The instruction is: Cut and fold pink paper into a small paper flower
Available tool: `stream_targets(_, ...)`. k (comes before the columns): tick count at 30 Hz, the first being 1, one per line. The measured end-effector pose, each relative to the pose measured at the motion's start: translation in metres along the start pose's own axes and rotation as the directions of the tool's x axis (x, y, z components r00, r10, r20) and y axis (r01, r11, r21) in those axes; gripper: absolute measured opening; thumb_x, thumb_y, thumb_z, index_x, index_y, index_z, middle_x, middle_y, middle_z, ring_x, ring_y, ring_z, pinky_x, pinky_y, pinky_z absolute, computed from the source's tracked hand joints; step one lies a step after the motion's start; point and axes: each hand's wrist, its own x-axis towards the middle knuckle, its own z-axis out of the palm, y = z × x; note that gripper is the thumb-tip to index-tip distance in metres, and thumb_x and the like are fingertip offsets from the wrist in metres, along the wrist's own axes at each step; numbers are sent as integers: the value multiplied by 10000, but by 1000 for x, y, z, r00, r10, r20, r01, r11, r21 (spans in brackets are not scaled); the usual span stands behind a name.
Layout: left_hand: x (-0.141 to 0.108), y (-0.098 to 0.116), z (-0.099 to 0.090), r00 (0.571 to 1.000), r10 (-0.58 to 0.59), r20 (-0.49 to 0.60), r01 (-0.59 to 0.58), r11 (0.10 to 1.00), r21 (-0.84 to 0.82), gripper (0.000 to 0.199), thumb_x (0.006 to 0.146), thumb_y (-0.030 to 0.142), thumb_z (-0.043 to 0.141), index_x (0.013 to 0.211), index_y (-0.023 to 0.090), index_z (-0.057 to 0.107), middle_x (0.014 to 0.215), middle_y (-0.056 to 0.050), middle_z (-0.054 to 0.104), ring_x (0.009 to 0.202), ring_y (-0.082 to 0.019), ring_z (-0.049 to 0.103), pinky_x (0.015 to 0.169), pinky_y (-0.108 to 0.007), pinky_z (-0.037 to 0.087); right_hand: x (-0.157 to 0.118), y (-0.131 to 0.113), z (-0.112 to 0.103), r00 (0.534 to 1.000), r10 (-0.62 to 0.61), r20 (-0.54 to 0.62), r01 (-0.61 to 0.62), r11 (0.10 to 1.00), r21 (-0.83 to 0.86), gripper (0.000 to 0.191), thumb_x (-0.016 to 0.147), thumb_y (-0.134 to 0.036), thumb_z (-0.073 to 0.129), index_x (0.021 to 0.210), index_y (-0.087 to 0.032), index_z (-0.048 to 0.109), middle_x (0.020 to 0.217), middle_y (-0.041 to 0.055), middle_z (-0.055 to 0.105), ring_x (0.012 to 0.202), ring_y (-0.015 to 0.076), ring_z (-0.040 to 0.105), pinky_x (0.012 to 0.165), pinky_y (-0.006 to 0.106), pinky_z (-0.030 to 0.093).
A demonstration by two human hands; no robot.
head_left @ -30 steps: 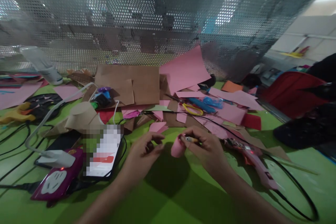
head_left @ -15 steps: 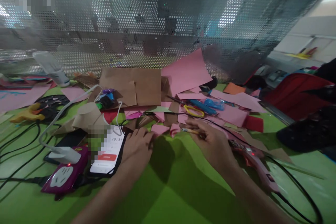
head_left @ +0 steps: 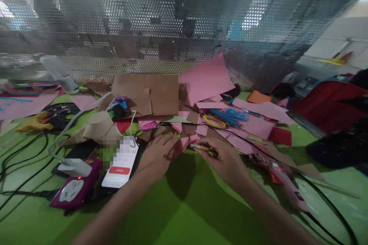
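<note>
Low over the green table (head_left: 184,199), my left hand (head_left: 159,153) has its fingers closed on a small folded pink paper piece (head_left: 183,144). My right hand (head_left: 221,157) grips a pencil (head_left: 202,147) between thumb and fingers, its pale end pointing left at the pink piece. The right fingertips are beside the paper's right end; whether they touch it I cannot tell. Past my hands lie yellow-handled scissors (head_left: 214,121) and pink scraps (head_left: 244,145). A lit phone (head_left: 120,170) rests just left of my left wrist.
A brown cardboard box (head_left: 163,93) and a large pink sheet (head_left: 209,80) stand behind. At the left are a purple power strip (head_left: 74,189), cables and a white bottle (head_left: 61,74). A pink glue gun (head_left: 287,187) with a black cord lies right of my right arm.
My left hand has moved right and taken hold of the pink piece. My right hand has come left with the pencil, closer to the left hand. The view has shifted slightly.
</note>
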Motion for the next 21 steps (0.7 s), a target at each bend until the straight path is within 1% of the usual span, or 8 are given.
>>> stream_targets(2, 4, -1, 2, 998, -18, 66, 16, 999, 32, 488, 889, 88, 401, 1336, 233, 534, 1447, -58, 495, 1315, -247, 433, 1074, -429, 321, 1, 2, -5, 998, 28, -50, -28, 1000, -11, 159, 896, -271, 571, 1036, -228, 630, 993, 48, 695, 885, 218, 636, 775, 319, 475)
stream_targets(5, 2, 3, 1, 997, -21, 79, 16, 998, 62, 466, 853, 66, 409, 1255, 213, 594, 1374, -71, 564, 1267, -256, 481, 1055, -446, 336, 1, 3, -13, 990, 107, -89, -108, 994, -14, 174, 895, -335, 564, 1014, -212, 595, 957, 51, 669, 853, 226, 606, 738, 325, 458)
stream_targets(8, 0, 7, -4, 998, -23, 53, 18, 996, 86, 400, 829, 76, 437, 1141, 212, 646, 1240, -76, 638, 1177, -279, 531, 988, -479, 369, 0, 3, -16, 990, 135, -49, -133, 990, 49, 175, 929, -318, 505, 1062, -218, 557, 1013, 50, 638, 914, 224, 577, 766, 325, 443)
stream_targets(11, -1, 8, -7, 998, -50, 38, 47, 996, 72, 368, 815, 112, 485, 1123, 214, 659, 1169, -93, 637, 1147, -303, 528, 961, -485, 375, 0, 2, -14, 994, 109, 2, -109, 992, 67, 126, 957, -292, 451, 1009, -224, 542, 964, 33, 608, 889, 208, 559, 762, 318, 436)
stream_targets(13, -3, 7, -8, 996, -84, 38, 85, 996, -15, 388, 791, 116, 522, 1147, 200, 653, 1129, -102, 624, 1107, -289, 544, 941, -436, 397, 0, 1, -11, 995, 92, 30, -94, 995, 43, 133, 969, -295, 426, 954, -221, 536, 892, 25, 592, 817, 198, 550, 726, 310, 434)
stream_targets(15, -6, 5, -7, 991, -129, 29, 132, 979, -158, 396, 775, 104, 535, 1142, 196, 653, 1077, -88, 615, 1008, -244, 580, 883, -367, 428, 1, 1, -10, 995, 60, 74, -63, 998, 30, 159, 977, -297, 417, 941, -217, 550, 881, 32, 600, 807, 200, 558, 733, 317, 437)
stream_targets(17, -10, 3, -6, 983, -182, -14, 169, 937, -306, 375, 767, 102, 545, 1106, 208, 664, 992, -55, 609, 889, -201, 595, 803, -317, 441, 1, 0, -9, 994, 4, 106, -9, 999, 43, 170, 977, -290, 430, 982, -216, 583, 947, 54, 627, 882, 217, 581, 793, 338, 439)
stream_targets(21, -17, -1, -3, 951, -281, -130, 164, 813, -559, 313, 739, 141, 606, 1031, 222, 685, 815, 1, 580, 756, -160, 565, 706, -269, 427, 0, -5, -7, 991, -63, 114, 50, 992, 113, 180, 967, -286, 468, 1056, -236, 617, 1101, 70, 634, 1030, 241, 579, 878, 355, 422)
